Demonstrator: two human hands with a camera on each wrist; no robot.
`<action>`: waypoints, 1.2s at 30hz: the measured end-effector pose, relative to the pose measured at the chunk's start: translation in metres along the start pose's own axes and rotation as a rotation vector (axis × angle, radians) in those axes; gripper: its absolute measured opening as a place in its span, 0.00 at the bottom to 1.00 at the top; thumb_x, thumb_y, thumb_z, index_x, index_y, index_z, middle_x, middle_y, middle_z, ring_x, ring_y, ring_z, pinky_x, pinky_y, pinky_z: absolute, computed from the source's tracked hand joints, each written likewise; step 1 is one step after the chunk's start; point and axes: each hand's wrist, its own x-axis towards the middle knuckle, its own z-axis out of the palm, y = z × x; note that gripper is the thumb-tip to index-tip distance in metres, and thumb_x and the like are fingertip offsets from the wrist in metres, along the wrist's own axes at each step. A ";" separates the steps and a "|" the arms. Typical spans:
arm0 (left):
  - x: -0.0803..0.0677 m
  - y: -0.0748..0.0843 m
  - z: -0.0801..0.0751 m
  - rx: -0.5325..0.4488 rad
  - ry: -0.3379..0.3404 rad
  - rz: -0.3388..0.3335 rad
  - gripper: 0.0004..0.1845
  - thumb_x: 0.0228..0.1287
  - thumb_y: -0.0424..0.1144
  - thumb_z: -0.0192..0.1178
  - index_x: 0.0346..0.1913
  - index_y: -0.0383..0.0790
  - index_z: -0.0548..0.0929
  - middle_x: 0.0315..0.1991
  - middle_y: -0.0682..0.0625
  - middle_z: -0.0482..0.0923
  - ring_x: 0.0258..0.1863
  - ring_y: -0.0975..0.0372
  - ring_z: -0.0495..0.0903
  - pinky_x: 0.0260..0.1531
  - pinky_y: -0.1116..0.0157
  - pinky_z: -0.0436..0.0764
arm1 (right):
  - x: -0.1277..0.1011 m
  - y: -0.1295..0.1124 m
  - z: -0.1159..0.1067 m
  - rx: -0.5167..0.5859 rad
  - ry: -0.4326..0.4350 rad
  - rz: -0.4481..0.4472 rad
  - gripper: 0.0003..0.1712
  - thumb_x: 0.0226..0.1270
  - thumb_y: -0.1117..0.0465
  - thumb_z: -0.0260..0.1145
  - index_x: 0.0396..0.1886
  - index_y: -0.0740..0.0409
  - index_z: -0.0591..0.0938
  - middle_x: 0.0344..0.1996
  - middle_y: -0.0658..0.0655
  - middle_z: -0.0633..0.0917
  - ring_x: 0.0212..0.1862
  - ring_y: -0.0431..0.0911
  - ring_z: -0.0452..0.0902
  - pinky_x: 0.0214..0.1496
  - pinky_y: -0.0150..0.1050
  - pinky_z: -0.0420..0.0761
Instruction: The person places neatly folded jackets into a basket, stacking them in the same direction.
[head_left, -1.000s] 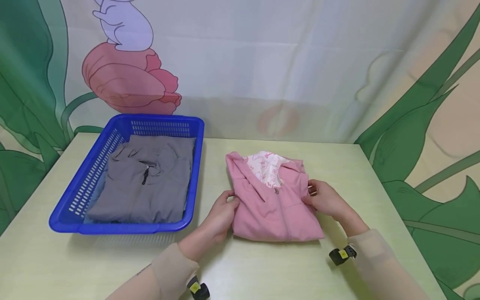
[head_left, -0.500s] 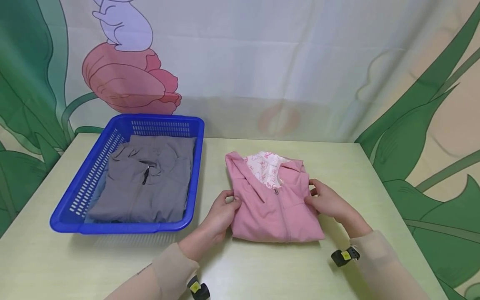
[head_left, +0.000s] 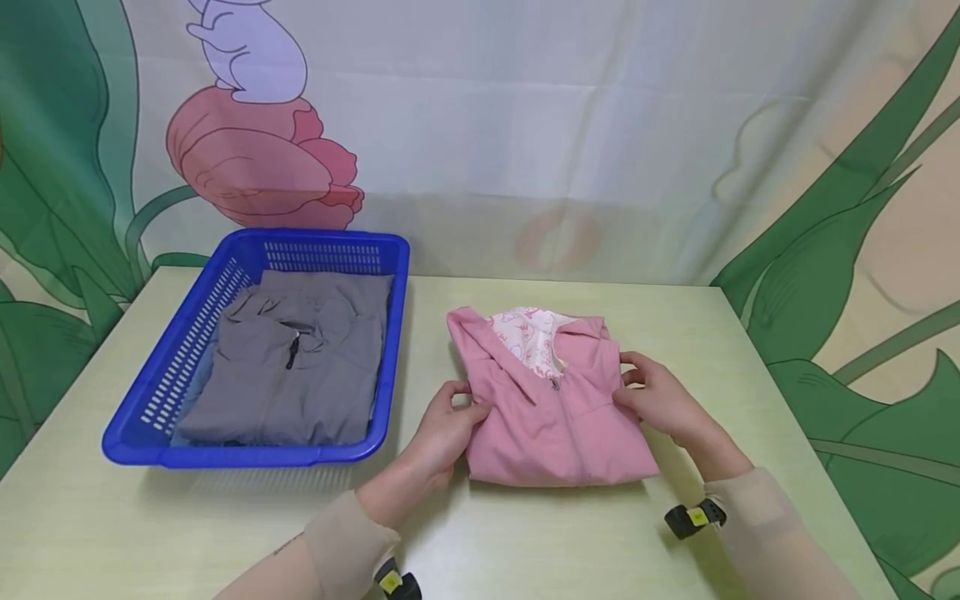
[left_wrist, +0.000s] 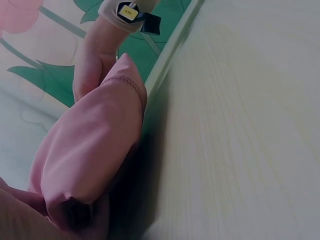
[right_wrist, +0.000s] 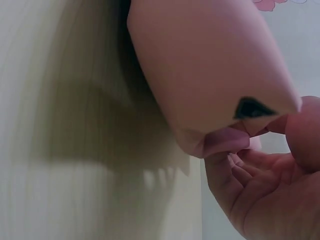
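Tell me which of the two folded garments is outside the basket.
The pink hooded jacket, lying on the table between both hands; the grey jacket lies inside the blue basket.

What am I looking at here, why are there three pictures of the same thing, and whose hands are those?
There is no machine here: a person works with two bare hands and wears three cameras. The wide picture comes from a camera on the head, looking down at a pale table. The two close-ups come from small cameras strapped to each wrist, so they show the cloth from very near.

On the table lies a folded pink hooded jacket with a patterned white lining. The left hand grips its left edge and the right hand grips its right edge, fingers curled under the fabric. Beside it, on the left, stands a blue basket holding a folded grey garment. Behind hangs a painted backdrop.
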 end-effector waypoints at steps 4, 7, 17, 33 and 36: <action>-0.002 0.001 0.002 -0.030 0.030 -0.005 0.24 0.72 0.29 0.59 0.66 0.30 0.66 0.46 0.38 0.80 0.41 0.57 0.82 0.44 0.62 0.81 | 0.000 -0.001 0.000 0.013 0.010 -0.012 0.35 0.70 0.69 0.60 0.75 0.69 0.63 0.50 0.67 0.78 0.42 0.52 0.75 0.35 0.38 0.81; -0.003 0.001 0.003 -0.060 0.045 -0.012 0.30 0.71 0.30 0.60 0.71 0.28 0.62 0.50 0.37 0.79 0.45 0.55 0.81 0.49 0.60 0.80 | -0.001 -0.003 0.000 0.020 0.020 -0.022 0.35 0.69 0.70 0.61 0.74 0.69 0.64 0.50 0.67 0.78 0.42 0.52 0.76 0.35 0.37 0.80; -0.005 -0.004 -0.001 -0.113 0.003 -0.012 0.29 0.72 0.30 0.59 0.70 0.23 0.64 0.53 0.37 0.81 0.48 0.56 0.81 0.55 0.57 0.79 | 0.001 -0.002 -0.001 0.040 0.020 -0.037 0.31 0.70 0.70 0.61 0.71 0.68 0.67 0.49 0.67 0.79 0.41 0.51 0.76 0.35 0.36 0.81; -0.013 0.006 -0.004 -0.151 -0.012 -0.031 0.29 0.71 0.29 0.60 0.70 0.25 0.64 0.49 0.41 0.80 0.41 0.59 0.79 0.41 0.64 0.80 | 0.000 -0.010 -0.001 0.031 0.034 -0.103 0.28 0.69 0.71 0.62 0.69 0.68 0.71 0.48 0.66 0.81 0.43 0.52 0.78 0.41 0.34 0.81; -0.015 0.008 -0.005 -0.158 -0.026 -0.036 0.29 0.71 0.29 0.60 0.71 0.26 0.64 0.49 0.41 0.81 0.41 0.58 0.79 0.41 0.64 0.80 | 0.001 -0.010 0.000 0.030 0.039 -0.108 0.28 0.70 0.71 0.62 0.69 0.67 0.71 0.48 0.66 0.81 0.43 0.52 0.79 0.41 0.34 0.81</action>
